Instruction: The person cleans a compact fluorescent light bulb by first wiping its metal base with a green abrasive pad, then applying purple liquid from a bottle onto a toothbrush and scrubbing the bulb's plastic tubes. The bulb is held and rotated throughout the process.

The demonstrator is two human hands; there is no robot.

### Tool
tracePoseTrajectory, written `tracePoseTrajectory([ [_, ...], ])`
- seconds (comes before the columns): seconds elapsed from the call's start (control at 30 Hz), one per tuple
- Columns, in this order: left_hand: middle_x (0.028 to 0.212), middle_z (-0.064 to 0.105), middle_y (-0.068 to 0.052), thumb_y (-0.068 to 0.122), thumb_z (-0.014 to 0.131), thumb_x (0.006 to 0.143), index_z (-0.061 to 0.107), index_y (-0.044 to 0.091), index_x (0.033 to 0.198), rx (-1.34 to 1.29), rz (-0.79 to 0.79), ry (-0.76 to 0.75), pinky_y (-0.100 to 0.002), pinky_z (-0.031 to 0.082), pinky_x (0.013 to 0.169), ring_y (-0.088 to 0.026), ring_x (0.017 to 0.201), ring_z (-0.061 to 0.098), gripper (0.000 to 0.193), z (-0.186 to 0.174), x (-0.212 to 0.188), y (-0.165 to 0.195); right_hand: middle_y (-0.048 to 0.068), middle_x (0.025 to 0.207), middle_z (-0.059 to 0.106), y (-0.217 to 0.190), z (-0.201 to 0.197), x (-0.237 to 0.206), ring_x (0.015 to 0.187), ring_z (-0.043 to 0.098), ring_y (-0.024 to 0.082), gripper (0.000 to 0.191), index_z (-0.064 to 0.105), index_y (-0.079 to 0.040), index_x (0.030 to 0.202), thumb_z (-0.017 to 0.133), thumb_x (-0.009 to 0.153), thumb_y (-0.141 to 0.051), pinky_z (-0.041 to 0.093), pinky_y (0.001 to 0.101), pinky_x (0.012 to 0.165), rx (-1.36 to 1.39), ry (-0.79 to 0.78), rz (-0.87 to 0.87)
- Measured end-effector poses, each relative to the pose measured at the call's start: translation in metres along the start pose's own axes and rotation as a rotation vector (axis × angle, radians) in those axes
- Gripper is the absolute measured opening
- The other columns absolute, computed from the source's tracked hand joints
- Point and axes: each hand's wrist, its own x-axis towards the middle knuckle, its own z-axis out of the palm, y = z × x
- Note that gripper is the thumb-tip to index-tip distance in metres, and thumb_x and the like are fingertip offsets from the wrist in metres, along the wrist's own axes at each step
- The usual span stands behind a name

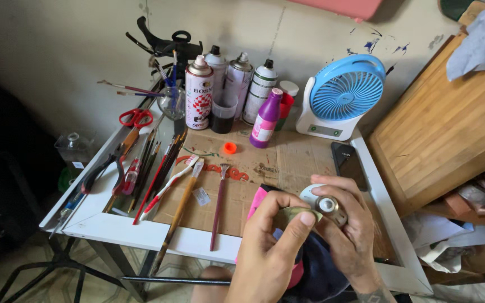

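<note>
Small round metal piece [328, 206] gripped in right hand [348, 231], left hand [270, 247] pinching beside it.

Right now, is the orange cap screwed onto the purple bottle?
No, the orange cap lies by itself on the cardboard, left of the purple bottle.

You are at a home hobby corner used for painting and craft work. Your surface [141, 233] is a small white-framed table pushed against a bare wall [74, 50] flecked with paint. Cardboard [287, 163] covers the top and is smeared with red paint. Brushes [166, 168] lie in a row beside scissors [136, 118] and pliers [105, 168]. Spray cans [225, 84] and a purple bottle [267, 118] stand at the back, next to a blue fan [343, 95]. A wooden board [444, 129] leans at your right, with clutter below it.
</note>
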Motion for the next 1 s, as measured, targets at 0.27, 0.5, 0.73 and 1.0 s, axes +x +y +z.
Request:
tracePoseTrajectory([
  [0.27, 0.089, 0.063, 0.002, 0.012, 0.071, 0.095, 0.063, 0.003, 0.102, 0.009, 0.019, 0.009, -0.020, 0.046, 0.075, -0.004, 0.084, 0.055, 0.015, 0.011, 0.004, 0.001, 0.013, 0.131, 0.065, 0.003, -0.004, -0.002, 0.116, 0.068, 0.024, 0.033, 0.066, -0.004, 0.117, 0.073, 0.088, -0.019, 0.054, 0.0332, 0.098, 0.008, -0.003, 0.041],
  [0.5, 0.086, 0.062, 0.001, 0.014, 0.073, 0.094, 0.061, 0.003, 0.100, 0.219, 0.100, 0.035, -0.020, 0.048, 0.071, -0.004, 0.081, 0.055, 0.018, 0.019, 0.011, 0.010, 0.014, 0.131, 0.065, 0.005, -0.006, 0.000, 0.121, 0.067, 0.025, 0.035, 0.065, -0.003, 0.120, 0.070, 0.092, -0.022, 0.053, 0.0340, 0.101, 0.030, -0.019, 0.002],
  [0.73, 0.082, 0.061, 0.002, 0.013, 0.068, 0.097, 0.060, 0.003, 0.099, 0.082, 0.054, 0.155, -0.020, 0.044, 0.064, -0.005, 0.075, 0.052, 0.013, -0.005, 0.023, 0.011, 0.017, 0.130, 0.066, 0.008, -0.013, 0.008, 0.114, 0.067, 0.024, 0.036, 0.064, -0.004, 0.119, 0.069, 0.091, -0.025, 0.052, 0.0336, 0.098, 0.108, -0.124, 0.027],
  [1.0, 0.086, 0.062, 0.002, 0.014, 0.066, 0.098, 0.059, 0.003, 0.102, -0.004, 0.046, 0.133, -0.020, 0.044, 0.067, -0.004, 0.078, 0.052, 0.014, -0.006, 0.020, 0.009, 0.013, 0.115, 0.071, 0.018, -0.028, 0.031, 0.105, 0.067, 0.019, 0.038, 0.061, -0.003, 0.116, 0.063, 0.088, -0.030, 0.054, 0.0330, 0.093, 0.273, -0.249, 0.175],
])
